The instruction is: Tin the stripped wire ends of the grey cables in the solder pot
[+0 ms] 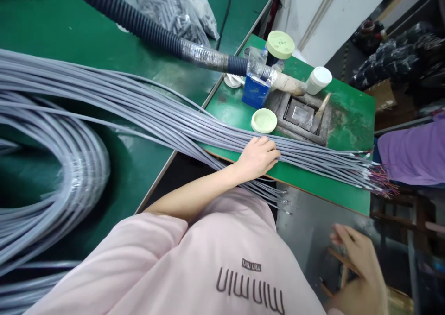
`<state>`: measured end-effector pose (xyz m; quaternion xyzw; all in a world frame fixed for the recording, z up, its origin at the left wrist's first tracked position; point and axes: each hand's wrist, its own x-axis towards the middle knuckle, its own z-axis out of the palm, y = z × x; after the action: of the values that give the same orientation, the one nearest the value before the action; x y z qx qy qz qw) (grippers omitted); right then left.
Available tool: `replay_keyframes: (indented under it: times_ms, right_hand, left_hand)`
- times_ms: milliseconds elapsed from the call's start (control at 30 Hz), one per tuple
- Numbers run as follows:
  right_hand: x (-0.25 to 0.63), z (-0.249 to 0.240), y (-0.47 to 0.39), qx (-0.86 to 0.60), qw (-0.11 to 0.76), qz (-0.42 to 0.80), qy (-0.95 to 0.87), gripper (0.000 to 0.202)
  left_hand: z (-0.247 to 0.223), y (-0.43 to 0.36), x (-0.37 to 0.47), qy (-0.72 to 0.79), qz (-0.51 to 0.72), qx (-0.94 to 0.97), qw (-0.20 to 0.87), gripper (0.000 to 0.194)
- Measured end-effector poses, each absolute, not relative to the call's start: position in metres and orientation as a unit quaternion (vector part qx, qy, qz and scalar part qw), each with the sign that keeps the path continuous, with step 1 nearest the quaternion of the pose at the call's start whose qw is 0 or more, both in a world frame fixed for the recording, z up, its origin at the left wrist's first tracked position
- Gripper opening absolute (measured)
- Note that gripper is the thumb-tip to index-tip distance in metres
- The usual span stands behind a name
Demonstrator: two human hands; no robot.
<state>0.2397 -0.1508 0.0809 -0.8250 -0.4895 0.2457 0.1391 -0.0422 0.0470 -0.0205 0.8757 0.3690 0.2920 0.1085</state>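
A long bundle of grey cables point(194, 125) runs from the left across the green tables, its stripped ends with thin coloured wires point(380, 180) at the right. My left hand point(259, 157) lies over the bundle near the middle, its fingers curled round some of the cables. Below it a smaller group of cable ends point(269, 194) hangs past the table edge beside my shirt. Low on the right my right hand point(358, 255) is off the table, away from the cables, blurred by motion; whether its fingers hold anything cannot be made out.
A solder pot point(301, 115) stands behind the bundle, near a light green dish point(264, 120), a white jar point(319, 79) and a blue box point(255, 91). A black hose point(139, 23) crosses above. Coiled cables point(83, 176) lie left. A person in purple point(413, 153) is at the right.
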Motion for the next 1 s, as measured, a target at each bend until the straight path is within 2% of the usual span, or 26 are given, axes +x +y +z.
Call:
replay_keyframes:
  times_ms: [33, 100, 200, 267, 333, 400, 433, 500, 533, 633, 733, 800, 1000]
  right_hand:
    - [0.239, 0.057, -0.145, -0.815, 0.143, 0.284, -0.484, 0.039]
    - [0.230, 0.013, -0.129, -0.711, 0.198, 0.478, -0.476, 0.038]
    - [0.206, -0.019, -0.096, -0.529, 0.303, 0.669, -0.426, 0.049]
    - [0.195, -0.010, -0.075, -0.501, 0.444, 0.650, -0.360, 0.055]
    - [0.194, 0.013, -0.060, -0.487, 0.606, 0.548, -0.309, 0.050]
    - [0.200, 0.037, -0.054, -0.476, 0.706, 0.435, -0.293, 0.040]
    - [0.203, 0.046, -0.053, -0.474, 0.729, 0.382, -0.311, 0.036]
    - [0.202, 0.056, -0.058, -0.491, 0.716, 0.314, -0.385, 0.029]
    - [0.197, 0.056, -0.061, -0.511, 0.680, 0.305, -0.428, 0.027]
    - [0.172, 0.044, -0.069, -0.587, 0.479, 0.364, -0.541, 0.025]
    - [0.149, 0.026, -0.070, -0.585, 0.297, 0.425, -0.623, 0.026]
    - [0.142, 0.017, -0.069, -0.557, 0.253, 0.444, -0.654, 0.027]
    - [0.143, 0.010, -0.067, -0.528, 0.225, 0.477, -0.666, 0.027]
  left_hand:
    - [-0.020, 0.048, -0.037, 0.365, 0.275, 0.884, 0.098, 0.020]
    - [-0.015, 0.047, -0.031, 0.365, 0.265, 0.887, 0.103, 0.020]
    - [0.002, 0.041, -0.034, 0.364, 0.300, 0.867, 0.159, 0.022]
    - [0.014, 0.034, -0.042, 0.346, 0.330, 0.855, 0.198, 0.023]
    - [0.021, 0.026, -0.050, 0.315, 0.342, 0.854, 0.234, 0.022]
    - [0.022, 0.019, -0.055, 0.292, 0.334, 0.852, 0.278, 0.021]
    - [0.020, 0.016, -0.057, 0.288, 0.330, 0.846, 0.304, 0.021]
    - [0.014, 0.013, -0.058, 0.297, 0.339, 0.811, 0.373, 0.021]
    - [0.012, 0.012, -0.058, 0.302, 0.353, 0.779, 0.422, 0.022]
    - [0.010, 0.011, -0.053, 0.293, 0.393, 0.636, 0.596, 0.031]
    - [0.011, 0.013, -0.049, 0.268, 0.407, 0.485, 0.726, 0.036]
    - [0.010, 0.014, -0.048, 0.276, 0.423, 0.409, 0.760, 0.036]
    - [0.003, 0.014, -0.048, 0.290, 0.415, 0.350, 0.788, 0.036]
